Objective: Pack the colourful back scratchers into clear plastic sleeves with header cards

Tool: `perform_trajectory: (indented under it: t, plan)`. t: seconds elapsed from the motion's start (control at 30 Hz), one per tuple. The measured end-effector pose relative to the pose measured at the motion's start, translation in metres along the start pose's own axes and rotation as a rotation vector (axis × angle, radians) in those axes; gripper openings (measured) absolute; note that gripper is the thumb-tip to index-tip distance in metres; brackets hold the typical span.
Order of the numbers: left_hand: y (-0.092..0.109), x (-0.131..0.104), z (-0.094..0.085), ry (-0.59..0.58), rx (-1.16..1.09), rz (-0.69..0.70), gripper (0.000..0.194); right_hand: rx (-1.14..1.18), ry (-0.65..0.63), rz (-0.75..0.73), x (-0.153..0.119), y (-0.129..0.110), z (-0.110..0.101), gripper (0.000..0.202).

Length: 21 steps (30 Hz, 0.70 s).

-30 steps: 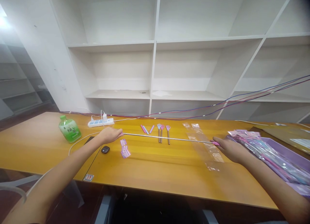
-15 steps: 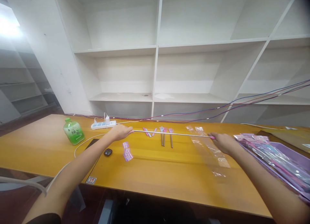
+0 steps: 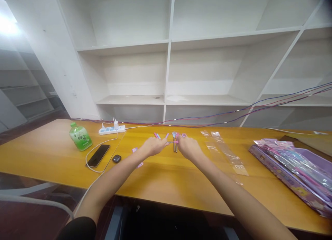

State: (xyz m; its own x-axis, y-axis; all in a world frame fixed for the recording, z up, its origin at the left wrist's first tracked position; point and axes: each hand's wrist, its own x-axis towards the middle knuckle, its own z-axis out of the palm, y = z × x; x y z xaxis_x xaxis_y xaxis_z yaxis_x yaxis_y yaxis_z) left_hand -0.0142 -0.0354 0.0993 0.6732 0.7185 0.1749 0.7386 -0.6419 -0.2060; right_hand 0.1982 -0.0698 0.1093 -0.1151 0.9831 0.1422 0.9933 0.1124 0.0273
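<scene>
My left hand (image 3: 153, 146) and my right hand (image 3: 188, 148) are close together above the middle of the table, both closed. Between them a short stretch of a telescopic back scratcher (image 3: 170, 142) shows, a thin metal rod with pink by the right hand; its ends are hidden in my fingers. Just behind lie several more back scratchers with hand-shaped heads, one of them light blue (image 3: 174, 134), partly covered by my right hand. Pink, blue and purple strips (image 3: 156, 135) lie behind my left hand. Purple-printed cards (image 3: 134, 150) are partly hidden by my left arm.
To the left are a green tea bottle (image 3: 80, 137), a phone (image 3: 99, 155), a small black object (image 3: 116, 158) and a white power strip (image 3: 112, 130) with cables. Clear plastic sleeves (image 3: 228, 153) lie right. A purple basket (image 3: 287, 183) with packaged items stands far right; shelving (image 3: 167, 74) rises behind.
The back scratcher's rod was pulled out long between my widely spaced hands; now my hands have come together and only a short piece shows. The phone has come into view beside my left arm.
</scene>
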Motion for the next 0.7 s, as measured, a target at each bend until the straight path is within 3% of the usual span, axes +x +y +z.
perform_trajectory:
  t: [0.27, 0.5, 0.7]
  plan:
    - [0.003, -0.008, -0.016, -0.027, 0.05, -0.005, 0.056, -0.056, -0.008, -0.056, -0.005, 0.0, 0.002, 0.039]
    - [0.001, -0.01, -0.014, -0.041, 0.03, -0.029, 0.06, -0.068, -0.054, -0.099, 0.004, 0.003, 0.004, 0.035]
    - [0.005, -0.006, -0.009, -0.07, -0.034, -0.092, 0.064, -0.085, -0.018, -0.064, 0.002, 0.005, 0.01, 0.044]
